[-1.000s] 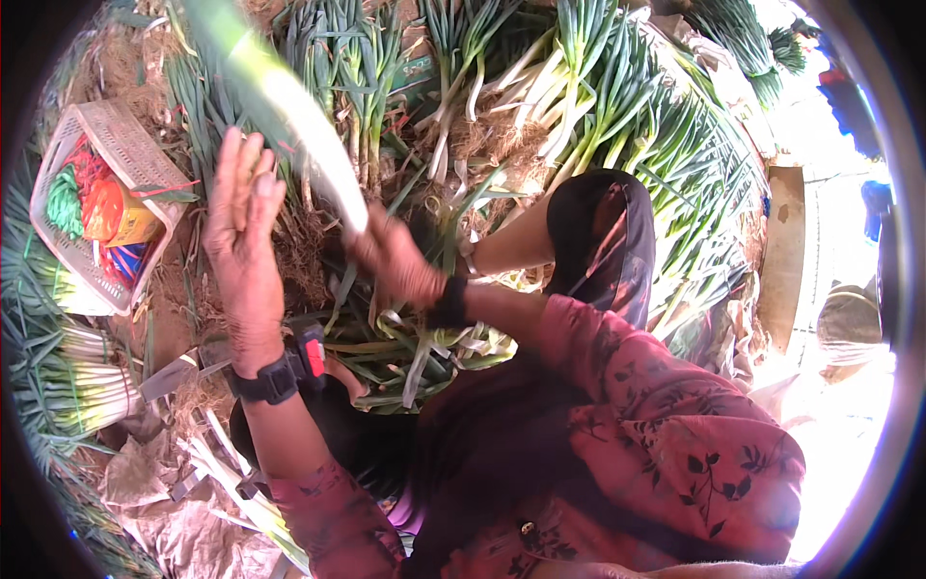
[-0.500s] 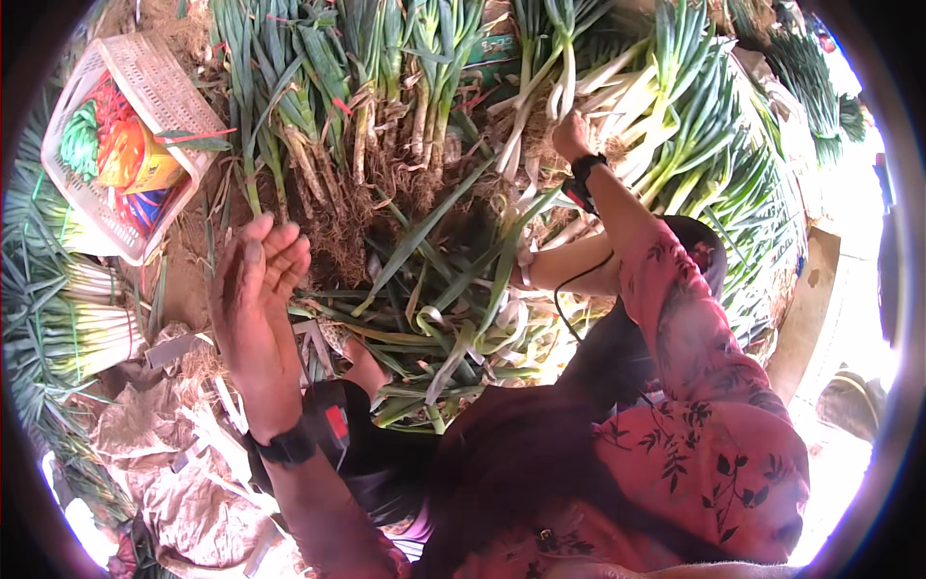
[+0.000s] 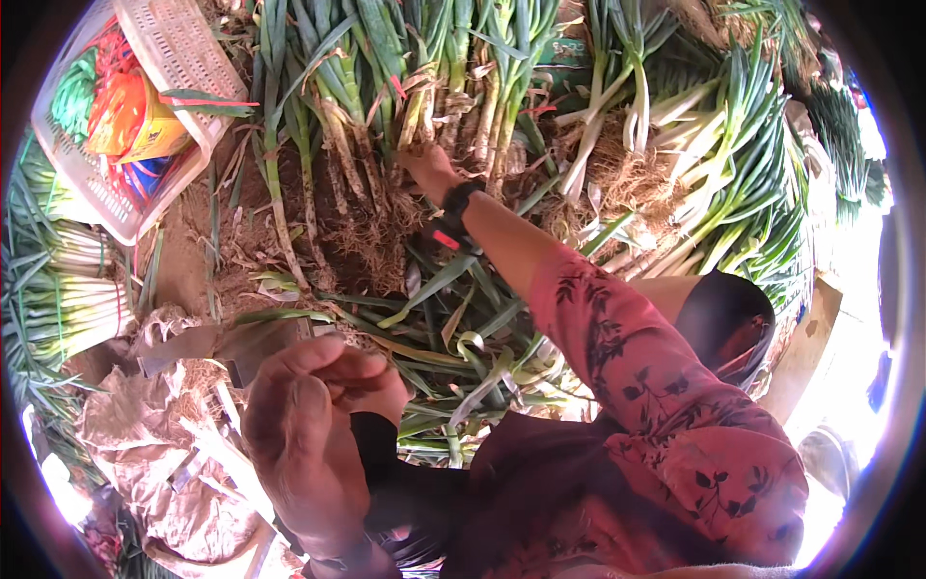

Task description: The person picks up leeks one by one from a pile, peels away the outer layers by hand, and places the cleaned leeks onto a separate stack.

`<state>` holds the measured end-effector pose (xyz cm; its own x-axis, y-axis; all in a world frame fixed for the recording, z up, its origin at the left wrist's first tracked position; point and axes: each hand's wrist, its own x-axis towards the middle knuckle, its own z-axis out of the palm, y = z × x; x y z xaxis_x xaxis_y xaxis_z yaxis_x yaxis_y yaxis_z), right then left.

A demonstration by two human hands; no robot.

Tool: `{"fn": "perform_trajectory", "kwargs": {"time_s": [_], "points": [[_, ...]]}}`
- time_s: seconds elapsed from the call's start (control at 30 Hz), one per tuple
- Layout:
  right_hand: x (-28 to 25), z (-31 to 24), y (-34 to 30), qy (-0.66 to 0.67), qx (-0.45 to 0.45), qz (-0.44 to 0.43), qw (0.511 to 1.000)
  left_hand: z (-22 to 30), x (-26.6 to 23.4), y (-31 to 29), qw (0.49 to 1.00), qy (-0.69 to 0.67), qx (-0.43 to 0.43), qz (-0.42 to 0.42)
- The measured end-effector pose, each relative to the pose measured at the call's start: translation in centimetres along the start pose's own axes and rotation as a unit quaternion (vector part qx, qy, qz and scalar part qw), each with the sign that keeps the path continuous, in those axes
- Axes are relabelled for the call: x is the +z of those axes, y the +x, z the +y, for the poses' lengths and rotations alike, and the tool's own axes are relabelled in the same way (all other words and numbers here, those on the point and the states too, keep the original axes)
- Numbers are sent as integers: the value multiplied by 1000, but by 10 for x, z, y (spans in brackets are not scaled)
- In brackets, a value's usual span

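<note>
Fingers of the right hand (image 3: 436, 176) meet far leeks (image 3: 419, 111), grip impossible to tell, while the nearer left hand (image 3: 311, 429) curls loosely, empty, strewn leaves (image 3: 439, 289) between, crate (image 3: 185, 48) far left.

Between the left hand (image 3: 320, 425) and the pale plastic basket with perforated walls (image 3: 193, 58), a strip of brown earth (image 3: 183, 275) gives a low way through; the basket's raised side blocks it at the upper left. Ahead of the right hand (image 3: 434, 174), a dense row of long green-leaved, white-stalked leeks (image 3: 381, 48) closes the path. The right forearm (image 3: 516, 241) bars crossing rightward above the loose green leaves (image 3: 429, 290).
</note>
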<state>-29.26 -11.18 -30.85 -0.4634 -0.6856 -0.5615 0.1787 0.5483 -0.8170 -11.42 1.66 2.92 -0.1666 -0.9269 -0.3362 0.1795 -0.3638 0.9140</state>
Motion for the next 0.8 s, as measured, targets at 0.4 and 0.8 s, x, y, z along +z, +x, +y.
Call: {"fn": "perform_trajectory", "kwargs": {"time_s": [0.4,0.8], "points": [[-42,28,-228,316,146,-404,846,6,-19,-14,999,-19,31,-21],[-101,-16,-341,178,47,-339,922,-47,-39,19,990,137,13,-9]]}}
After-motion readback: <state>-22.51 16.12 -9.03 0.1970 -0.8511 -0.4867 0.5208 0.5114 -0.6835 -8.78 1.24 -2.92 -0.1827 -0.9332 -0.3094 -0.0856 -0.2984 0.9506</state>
